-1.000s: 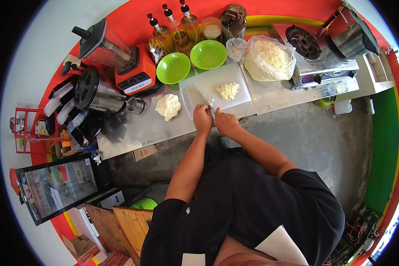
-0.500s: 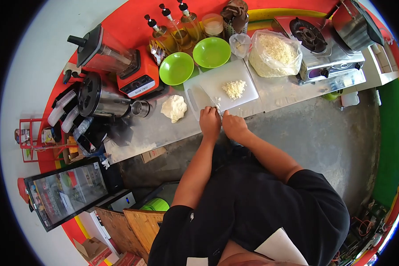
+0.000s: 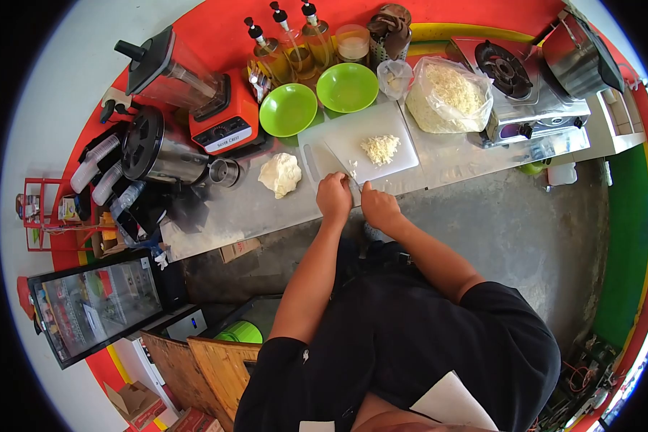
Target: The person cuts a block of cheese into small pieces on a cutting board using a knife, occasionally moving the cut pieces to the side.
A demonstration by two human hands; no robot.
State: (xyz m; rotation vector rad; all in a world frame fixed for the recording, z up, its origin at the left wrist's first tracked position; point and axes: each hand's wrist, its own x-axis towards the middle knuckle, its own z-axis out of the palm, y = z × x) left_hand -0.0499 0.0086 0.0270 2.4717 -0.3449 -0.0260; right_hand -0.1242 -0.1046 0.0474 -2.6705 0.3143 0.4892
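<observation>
My right hand (image 3: pixel 380 205) is closed around the handle of a knife (image 3: pixel 341 159), whose thin blade points up and left over the white cutting board (image 3: pixel 367 119). Close beside it, my left hand (image 3: pixel 334 194) has its fingers curled in at the board's front edge, next to the blade. Whatever lies under those fingers is hidden. A few small white bits (image 3: pixel 353 170) cling near the blade. On the board's right half sits a heap of pale, finely chopped pieces (image 3: pixel 380 150). Left of the board, a cream-coloured lump (image 3: pixel 279 175) rests on the metal counter.
Two green bowls (image 3: pixel 288 109) stand behind the board. A plastic bag of pale shreds (image 3: pixel 450 97) sits to the right, beside a gas stove (image 3: pixel 533 108). A red blender (image 3: pixel 225 122) and a steel pot (image 3: pixel 169 155) occupy the left. Pump bottles (image 3: pixel 272 57) line the back.
The view has shifted slightly. Both hands stay at the board's front edge with the knife, and the chopped heap looks the same.
</observation>
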